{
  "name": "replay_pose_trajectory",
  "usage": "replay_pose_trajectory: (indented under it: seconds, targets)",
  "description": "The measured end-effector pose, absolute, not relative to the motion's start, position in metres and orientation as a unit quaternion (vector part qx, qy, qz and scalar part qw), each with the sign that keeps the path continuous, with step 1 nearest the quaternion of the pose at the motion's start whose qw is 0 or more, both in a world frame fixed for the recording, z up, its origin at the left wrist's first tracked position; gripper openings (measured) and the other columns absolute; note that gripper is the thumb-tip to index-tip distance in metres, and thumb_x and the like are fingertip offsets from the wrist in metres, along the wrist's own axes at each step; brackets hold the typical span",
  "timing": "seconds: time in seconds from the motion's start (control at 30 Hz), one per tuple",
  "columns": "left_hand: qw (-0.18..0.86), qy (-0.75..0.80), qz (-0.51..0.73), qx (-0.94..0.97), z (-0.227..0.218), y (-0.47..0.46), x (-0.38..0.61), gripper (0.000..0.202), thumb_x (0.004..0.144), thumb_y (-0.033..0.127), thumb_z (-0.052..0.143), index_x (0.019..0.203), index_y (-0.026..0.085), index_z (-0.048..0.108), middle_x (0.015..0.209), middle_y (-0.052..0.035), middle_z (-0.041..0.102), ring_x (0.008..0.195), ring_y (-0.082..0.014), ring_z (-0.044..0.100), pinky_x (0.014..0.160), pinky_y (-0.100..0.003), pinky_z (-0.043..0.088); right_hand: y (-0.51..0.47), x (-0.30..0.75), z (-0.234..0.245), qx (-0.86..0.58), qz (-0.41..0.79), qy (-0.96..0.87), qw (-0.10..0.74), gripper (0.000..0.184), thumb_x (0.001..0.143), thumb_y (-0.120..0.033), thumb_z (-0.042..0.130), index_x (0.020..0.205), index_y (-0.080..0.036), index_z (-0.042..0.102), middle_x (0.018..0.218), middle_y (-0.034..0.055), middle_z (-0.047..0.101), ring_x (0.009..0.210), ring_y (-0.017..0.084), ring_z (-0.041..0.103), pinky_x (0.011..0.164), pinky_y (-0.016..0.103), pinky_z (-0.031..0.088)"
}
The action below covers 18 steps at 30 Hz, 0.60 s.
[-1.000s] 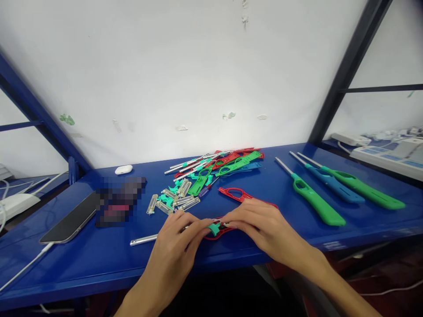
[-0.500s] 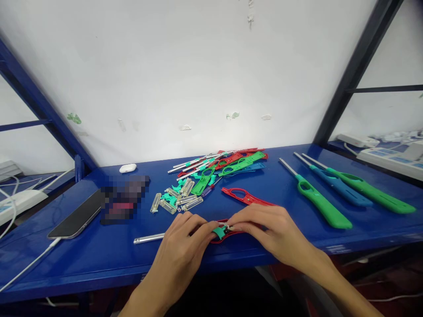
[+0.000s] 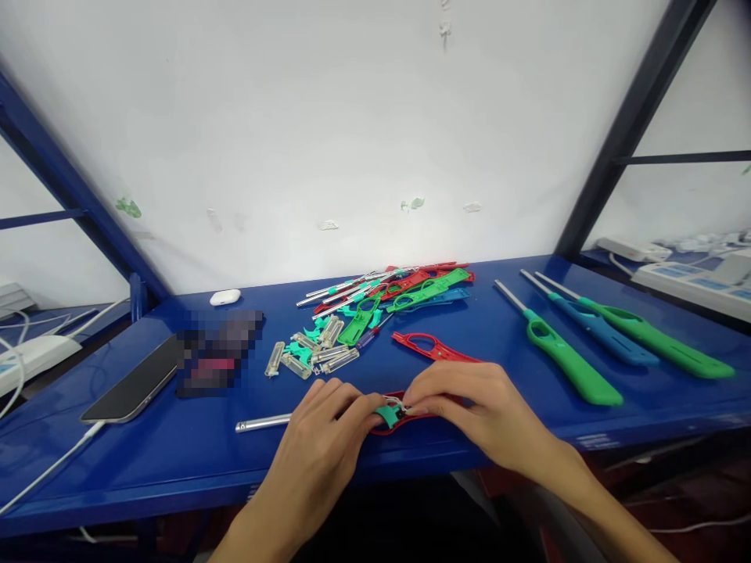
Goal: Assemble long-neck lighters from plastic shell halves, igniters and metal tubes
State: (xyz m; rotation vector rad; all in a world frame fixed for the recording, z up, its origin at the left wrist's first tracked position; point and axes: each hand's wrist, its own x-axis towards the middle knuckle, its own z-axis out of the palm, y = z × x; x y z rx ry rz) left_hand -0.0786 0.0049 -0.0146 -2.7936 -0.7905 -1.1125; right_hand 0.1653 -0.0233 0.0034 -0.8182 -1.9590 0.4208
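Observation:
Near the table's front edge lies a red lighter shell half [image 3: 394, 428], with a silver metal tube [image 3: 264, 423] sticking out to the left. My left hand [image 3: 332, 426] is closed over the tube end of this shell, its fingertips by a teal trigger [image 3: 387, 416] set in the shell. My right hand [image 3: 469, 399] pinches at the inside of the shell, where thin pale wires and a small black part show beside the trigger. What exactly its fingertips hold is hidden. Just behind the right hand rests a second red shell half [image 3: 437, 349], partly covered by it.
Clear fuel tanks [image 3: 297, 364] and teal triggers lie mid-table, before a pile of metal tubes and coloured shells [image 3: 425, 291]. Several long lighters [image 3: 575, 360] lie at right. A phone [image 3: 132, 379] with a cable and a white earbud case [image 3: 225, 297] are at left.
Both hands stay over the red shell with only small finger movements. The wires by the trigger show a little more now. The whole view has shifted slightly.

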Motion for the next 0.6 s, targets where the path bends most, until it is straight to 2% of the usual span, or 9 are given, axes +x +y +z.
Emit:
replay_pose_trajectory:
  seconds: [0.4,0.6]
  targets:
    - [0.004,-0.274,-0.343,-0.899,-0.0168,0.0028,-0.0797,0.014,0.109,0.014,0.053,0.117,0.024,0.060,0.093,0.0002,0.065,0.080,-0.0184,0.056,0.080,-0.034,0.042,-0.0268,0.1578,0.0036,-0.387,0.245,-0.745,0.485,0.011,0.097,-0.018,0.074,0.092,-0.024,0.080,0.089,-0.0016,0.082,0.081,0.014,0.076,0.078,0.022,0.059]
    - [0.006,-0.271,-0.339,-0.901,-0.0164,0.0013,-0.0794,0.014,0.110,0.015,0.052,0.117,0.023,0.060,0.094,-0.0001,0.066,0.080,-0.0186,0.057,0.083,-0.034,0.041,-0.0275,0.1587,-0.0002,-0.362,0.205,-0.766,0.491,0.013,0.101,-0.019,0.069,0.095,-0.024,0.079,0.091,0.0001,0.082,0.083,0.015,0.077,0.080,0.025,0.060]
